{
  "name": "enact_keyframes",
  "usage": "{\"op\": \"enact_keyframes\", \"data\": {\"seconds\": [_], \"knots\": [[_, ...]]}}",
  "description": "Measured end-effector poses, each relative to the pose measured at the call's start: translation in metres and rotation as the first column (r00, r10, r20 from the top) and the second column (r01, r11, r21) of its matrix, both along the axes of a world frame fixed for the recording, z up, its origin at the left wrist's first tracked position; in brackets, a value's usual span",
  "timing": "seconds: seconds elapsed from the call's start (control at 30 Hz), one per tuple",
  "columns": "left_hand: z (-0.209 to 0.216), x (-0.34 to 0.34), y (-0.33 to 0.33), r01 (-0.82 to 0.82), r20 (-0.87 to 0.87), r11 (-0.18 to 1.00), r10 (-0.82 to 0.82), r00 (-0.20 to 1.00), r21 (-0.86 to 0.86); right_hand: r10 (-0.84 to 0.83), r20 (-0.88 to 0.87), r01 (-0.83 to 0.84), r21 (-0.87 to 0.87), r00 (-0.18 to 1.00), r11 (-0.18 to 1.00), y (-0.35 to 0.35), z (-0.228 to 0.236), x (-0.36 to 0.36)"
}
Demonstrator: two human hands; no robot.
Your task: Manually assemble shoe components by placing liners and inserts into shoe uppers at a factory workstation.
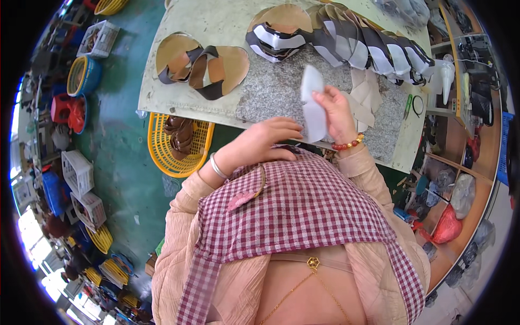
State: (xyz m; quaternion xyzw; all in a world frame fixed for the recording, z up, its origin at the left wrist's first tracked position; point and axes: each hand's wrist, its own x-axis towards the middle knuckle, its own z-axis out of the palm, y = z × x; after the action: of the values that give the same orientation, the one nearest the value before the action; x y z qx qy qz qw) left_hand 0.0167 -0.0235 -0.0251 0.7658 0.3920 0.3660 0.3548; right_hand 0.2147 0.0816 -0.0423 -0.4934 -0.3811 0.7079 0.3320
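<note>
Above grey mat (265, 89) on tabletop (216, 21), near its close edge: whitish, translucent sheet (315, 120), pinched between thumb and fingers of right grip (340, 116). Left grip (268, 136) slack, thumb and fingers parted, nothing seen in it; hovers just left of sheet. Far right, fanned row of sandal pieces (360, 40) bears white bands; beside it, another white-banded piece (279, 40). These look further along. Two tan-and-dark sandal pieces (230, 62) at left show no white; perhaps still unworked. Sheet apparently not yet joined to anything.
</note>
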Motion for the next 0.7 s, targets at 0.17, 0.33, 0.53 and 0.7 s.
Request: {"op": "enact_keyframes", "data": {"seconds": [0.17,0.33,0.53,0.7], "knots": [[-0.096,-0.113,-0.006,-0.668,0.279,0.381,0.925,0.260,-0.640,-0.069,0.046,0.059,0.194,0.997,0.979,0.012,-0.001,0.028],[-0.083,-0.145,0.011,-0.614,0.327,0.420,0.907,0.264,-0.668,0.028,0.109,-0.056,0.262,0.994,0.964,-0.002,0.004,0.037],[-0.071,-0.143,0.048,-0.492,0.410,0.502,0.865,0.290,-0.711,0.107,0.221,-0.169,0.284,0.969,0.944,-0.019,0.005,0.037],[-0.056,-0.132,0.067,-0.387,0.470,0.561,0.827,0.308,-0.732,0.159,0.329,-0.261,0.295,0.931,0.919,-0.021,0.007,0.044]]}}
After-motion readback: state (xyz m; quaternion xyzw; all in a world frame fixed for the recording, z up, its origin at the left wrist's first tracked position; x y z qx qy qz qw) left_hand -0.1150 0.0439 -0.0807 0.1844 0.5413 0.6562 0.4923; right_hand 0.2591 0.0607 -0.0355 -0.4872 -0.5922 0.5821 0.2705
